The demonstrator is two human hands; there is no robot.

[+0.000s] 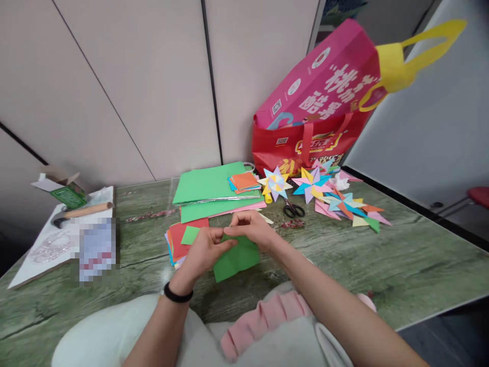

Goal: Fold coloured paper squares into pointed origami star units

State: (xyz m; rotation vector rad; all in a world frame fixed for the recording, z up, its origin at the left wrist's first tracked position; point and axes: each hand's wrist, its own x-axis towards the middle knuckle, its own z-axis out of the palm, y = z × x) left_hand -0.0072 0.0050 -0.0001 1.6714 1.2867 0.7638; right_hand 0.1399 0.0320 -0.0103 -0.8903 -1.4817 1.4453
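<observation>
A creased green paper square (237,257) hangs below my two hands, tilted over the front part of the table. My left hand (208,247) pinches its upper left edge with thumb and fingers. Close beside it, fingertips nearly meeting, my right hand (250,229) is closed on the paper's top edge. Left of the hands, a small green piece (190,235) lies on a stack of coloured paper (179,239), red on top. Behind the hands are large green sheets (208,186) with small orange squares (245,181) on them.
Black scissors (294,209) lie right of the sheets, near folded paper stars (275,183). A red bag (282,148) holding a pink box (324,76) stands behind. At left, a white board (40,255) carries a wooden-handled tool (87,210) and an open green box (69,195).
</observation>
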